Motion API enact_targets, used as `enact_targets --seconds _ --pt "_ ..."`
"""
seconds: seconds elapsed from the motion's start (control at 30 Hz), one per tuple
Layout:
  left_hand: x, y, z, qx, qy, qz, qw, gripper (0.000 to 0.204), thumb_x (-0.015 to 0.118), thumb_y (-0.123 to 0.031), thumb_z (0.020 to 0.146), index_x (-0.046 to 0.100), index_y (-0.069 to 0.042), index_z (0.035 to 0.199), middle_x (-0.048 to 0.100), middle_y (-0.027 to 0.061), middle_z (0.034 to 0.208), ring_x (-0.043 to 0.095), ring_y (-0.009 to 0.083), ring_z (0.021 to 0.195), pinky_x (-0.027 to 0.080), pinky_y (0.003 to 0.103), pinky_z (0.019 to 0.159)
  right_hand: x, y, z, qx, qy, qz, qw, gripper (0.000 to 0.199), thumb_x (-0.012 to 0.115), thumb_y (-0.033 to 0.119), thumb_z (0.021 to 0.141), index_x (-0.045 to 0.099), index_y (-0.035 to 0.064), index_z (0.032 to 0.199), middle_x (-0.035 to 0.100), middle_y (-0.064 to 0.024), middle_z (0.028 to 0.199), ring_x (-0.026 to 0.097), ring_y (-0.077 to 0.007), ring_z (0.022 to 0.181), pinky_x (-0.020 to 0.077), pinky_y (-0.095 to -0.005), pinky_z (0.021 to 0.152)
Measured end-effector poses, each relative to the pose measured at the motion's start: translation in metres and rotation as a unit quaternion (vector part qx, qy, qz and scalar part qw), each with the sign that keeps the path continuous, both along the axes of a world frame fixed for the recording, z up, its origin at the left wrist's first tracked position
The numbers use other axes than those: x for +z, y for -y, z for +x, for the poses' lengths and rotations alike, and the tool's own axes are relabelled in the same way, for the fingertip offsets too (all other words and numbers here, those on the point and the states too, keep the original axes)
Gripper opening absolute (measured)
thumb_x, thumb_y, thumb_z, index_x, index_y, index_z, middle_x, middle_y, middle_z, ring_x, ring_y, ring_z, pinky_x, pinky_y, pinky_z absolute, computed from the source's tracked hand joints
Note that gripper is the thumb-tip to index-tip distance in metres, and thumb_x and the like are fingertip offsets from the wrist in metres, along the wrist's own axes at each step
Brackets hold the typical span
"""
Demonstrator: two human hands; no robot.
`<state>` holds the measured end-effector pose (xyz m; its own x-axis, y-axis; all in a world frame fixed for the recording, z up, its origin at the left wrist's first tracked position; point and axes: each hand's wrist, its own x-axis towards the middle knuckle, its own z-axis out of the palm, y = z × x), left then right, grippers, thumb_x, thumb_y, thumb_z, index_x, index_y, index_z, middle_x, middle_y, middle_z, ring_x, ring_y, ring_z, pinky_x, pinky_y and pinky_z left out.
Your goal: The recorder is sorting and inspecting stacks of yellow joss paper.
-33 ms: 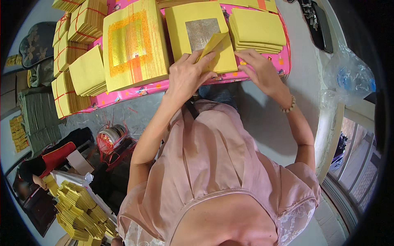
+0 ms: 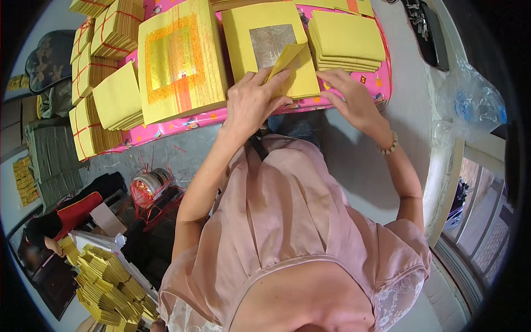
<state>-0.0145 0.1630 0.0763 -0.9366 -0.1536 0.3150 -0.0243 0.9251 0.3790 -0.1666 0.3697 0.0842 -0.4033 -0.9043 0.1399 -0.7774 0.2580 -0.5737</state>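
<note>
A stack of yellow paper sheets (image 2: 239,41) with a silver square on its top sheet lies on the table in front of me. My left hand (image 2: 251,102) is at its near edge, fingers closed on a folded yellow paper sheet (image 2: 289,58) whose tip stands up over the silver square. Just off the stack's near right corner is my right hand (image 2: 354,99), its fingers apart and nothing seen in them. To the left stands a thicker stack of yellow sheets (image 2: 171,55) with a gold square framed in orange. Folded yellow papers (image 2: 348,39) are piled on the right.
Red-tied yellow bundles (image 2: 88,124) and a loose folded pile (image 2: 118,97) occupy the left of the pink-covered table (image 2: 199,120). Below left are a spool with red strings (image 2: 149,188) and a box (image 2: 94,238) of yellow bundles, where another person's hand (image 2: 53,246) reaches.
My right hand has shifted very slightly to the right. The left hand and the folded sheet look the same.
</note>
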Motion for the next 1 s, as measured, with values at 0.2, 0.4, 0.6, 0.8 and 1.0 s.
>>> enact_targets --seconds 0.2,0.4,0.6,0.8,1.0 --pt "0.003 0.000 -0.002 0.006 0.002 0.011 1.000 0.055 0.077 -0.035 0.072 0.064 -0.018 0.122 0.064 0.0048 0.102 0.061 0.0244 0.080 0.052 0.037 0.070 -0.007 -0.011 0.015 -0.073 0.186 -0.040 0.979 0.047 0.068 0.019 0.089 0.055 0.0010 0.130 0.060 -0.0142 0.116 0.064 -0.0264 0.101 0.0503 -0.0357 0.088" --pt "0.004 0.000 -0.001 0.004 0.006 0.010 1.000 0.053 0.075 -0.035 0.075 0.063 -0.017 0.123 0.064 0.0054 0.100 0.061 0.0252 0.080 0.052 0.037 0.070 0.003 -0.001 0.011 -0.053 0.031 -0.029 0.998 0.038 0.065 0.010 0.090 0.059 0.0024 0.126 0.061 -0.0155 0.117 0.063 -0.0272 0.102 0.0512 -0.0327 0.084" --pt "-0.001 0.000 0.000 0.002 -0.003 0.013 1.000 0.051 0.074 -0.035 0.078 0.063 -0.016 0.124 0.064 0.0067 0.098 0.061 0.0261 0.080 0.052 0.038 0.070 0.002 0.005 -0.008 0.015 -0.084 -0.015 0.996 0.029 0.059 0.006 0.087 0.066 0.0070 0.115 0.065 -0.0102 0.110 0.063 -0.0289 0.100 0.0500 -0.0385 0.087" --pt "-0.001 0.000 0.000 0.002 -0.005 0.013 1.000 0.052 0.073 -0.035 0.078 0.062 -0.016 0.125 0.064 0.0068 0.097 0.061 0.0262 0.080 0.052 0.038 0.070 -0.004 0.009 -0.024 0.060 -0.179 -0.042 0.981 0.032 0.066 0.005 0.078 0.070 0.0087 0.110 0.067 -0.0066 0.104 0.064 -0.0248 0.098 0.0515 -0.0354 0.081" --pt "-0.002 0.000 0.000 0.004 -0.004 0.007 1.000 0.053 0.073 -0.035 0.078 0.062 -0.015 0.126 0.064 0.0067 0.097 0.061 0.0259 0.081 0.052 0.038 0.070 0.007 0.013 -0.029 0.074 -0.204 -0.040 0.975 0.031 0.067 0.008 0.078 0.070 0.0089 0.108 0.067 -0.0059 0.102 0.064 -0.0239 0.094 0.0506 -0.0352 0.082"
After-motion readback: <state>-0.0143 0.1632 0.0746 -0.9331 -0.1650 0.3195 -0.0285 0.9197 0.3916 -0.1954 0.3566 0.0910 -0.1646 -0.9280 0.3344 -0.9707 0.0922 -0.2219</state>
